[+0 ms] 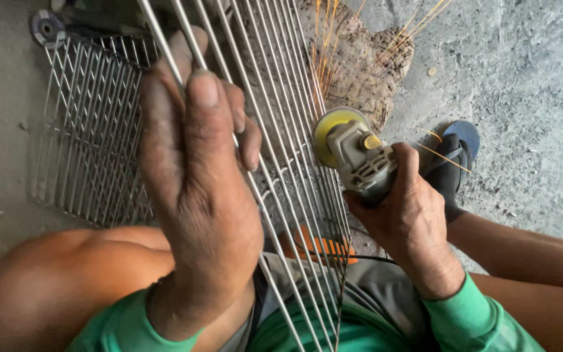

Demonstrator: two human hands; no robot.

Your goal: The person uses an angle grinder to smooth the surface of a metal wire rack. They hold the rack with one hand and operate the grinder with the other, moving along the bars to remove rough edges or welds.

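In the middle of the frame, the left hand (193,195) has its grip wrapped tight around the wires of a wire grid rack (294,169) that runs from the top centre down to the bottom centre, across the person's lap. The right hand (408,218), centre right, has its grip closed around the body of a grey angle grinder (363,160), whose yellow-backed disc (332,127) meets the rack's right edge while orange sparks (386,39) fly toward the upper right. A second wire rack (89,137) lies flat on the concrete floor (529,85) at the upper left, with a loose grinding disc (47,26) near its top corner and a blue sandal (457,153) at the right.
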